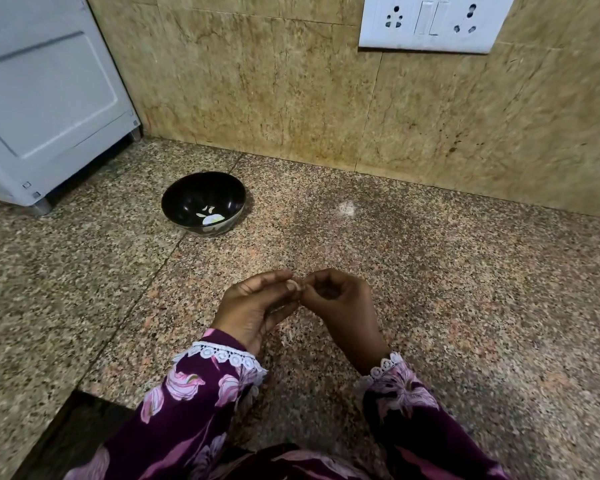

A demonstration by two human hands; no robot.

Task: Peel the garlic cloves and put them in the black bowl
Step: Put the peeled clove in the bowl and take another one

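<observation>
Both hands meet above the near middle of the speckled stone bench (430, 271), and between them is one small pale garlic clove (294, 284). Left hand (257, 306) pinches the clove between thumb and the tips of its fingers, while the other fingers lie half straight under it. Right hand (340, 299) has its fingers curled, and its thumb and first finger seem to pinch the right end of the same clove, or the skin on it; the picture is too small there to say which. I judge that the step in hand is the peeling of this clove: some thin pale flakes of skin (286, 339) lie on the bench just below the hands. The black bowl (203, 202) stands well apart from the hands, to the far left, near the foot of a white appliance (49, 98), and it holds already a few pale peeled pieces at its bottom. So the task looks partly done. I see no other unpeeled cloves on the bench. The next move calls for pulling the rest of the skin away, and then one hand must carry the clean clove far and left, over the rim of the bowl, and let it drop inside.
</observation>
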